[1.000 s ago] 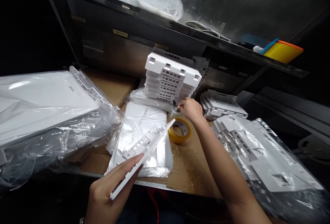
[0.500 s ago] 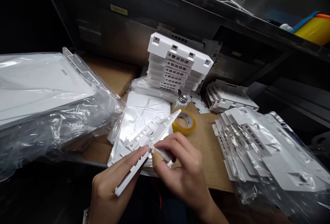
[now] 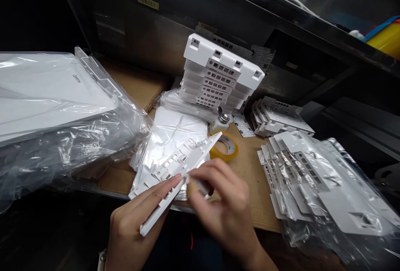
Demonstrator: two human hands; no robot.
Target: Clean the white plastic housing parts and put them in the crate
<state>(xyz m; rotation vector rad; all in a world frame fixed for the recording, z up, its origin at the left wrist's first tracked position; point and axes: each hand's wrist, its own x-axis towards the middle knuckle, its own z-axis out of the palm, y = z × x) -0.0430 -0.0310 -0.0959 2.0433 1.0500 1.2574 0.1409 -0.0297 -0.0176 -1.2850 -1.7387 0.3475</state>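
A person's two bare hands worked close together above the front edge of a workbench. The left hand [image 3: 137,221] had its thumb on one side and its fingers on the other, pinched firmly around the near half of a thin white plastic panel [image 3: 179,160]. The panel's near corner sat in the crook between thumb and forefinger; the longer part stuck out beyond the fingertips, slanting up and away to the right. It was tilted on edge, its ribbed, slotted inner face turned toward the left. The right hand [image 3: 225,200] met it from the other side, thumb and forefinger nearly together at the panel's long edge, just beyond the left fingertips. A small pale scrap [image 3: 187,178] showed between those right fingertips, too blurred to identify. Behind the panel lay a pile of clear plastic bags [image 3: 170,123]; whether the panel touched them could not be told. Near the panel's far tip lay a roll of yellow tape [image 3: 232,149], and just behind that stood a small bottle [image 3: 218,124] with an open metal top. Farther back rose a stack of white panels [image 3: 223,69]. To the left was a large white casing [image 3: 53,88] in clear plastic, lettered HUAWEI. To the right, overlapping bagged panels [image 3: 312,175] fanned out, with a smaller stack [image 3: 281,119] behind them. Brown cardboard [image 3: 250,183] covered the bench between.
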